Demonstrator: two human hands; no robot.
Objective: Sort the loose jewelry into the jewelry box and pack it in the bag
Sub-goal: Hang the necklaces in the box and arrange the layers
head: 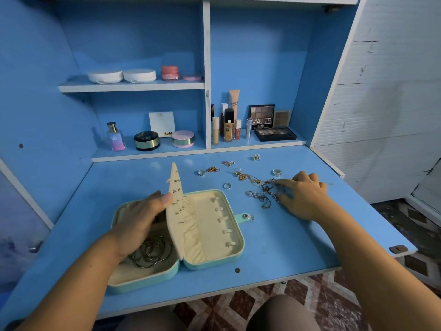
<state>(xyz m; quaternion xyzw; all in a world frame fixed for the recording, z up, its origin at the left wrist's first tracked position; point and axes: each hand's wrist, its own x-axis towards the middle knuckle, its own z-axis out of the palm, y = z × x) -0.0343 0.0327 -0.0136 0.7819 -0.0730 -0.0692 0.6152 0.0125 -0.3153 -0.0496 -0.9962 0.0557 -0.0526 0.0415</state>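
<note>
A mint jewelry box [210,237] lies open on the blue desk [274,247], its cream lining up. My left hand [140,218] holds the box's cream earring panel [175,185] upright, thumb against it; small earrings hang on the panel. Dark hoop bangles [152,252] lie in the left half. My right hand [303,194] rests on a tangle of chains [265,191], its fingertips touching them. Loose rings [276,172] and small chains [212,169] are scattered behind the box. No bag is in view.
Cosmetics stand on the cabinet shelves behind: a perfume bottle [115,137], round compacts [146,140], foundation bottles [228,125] and eyeshadow palettes [274,133]. The desk's front edge runs close to my knees. A white wall is at the right.
</note>
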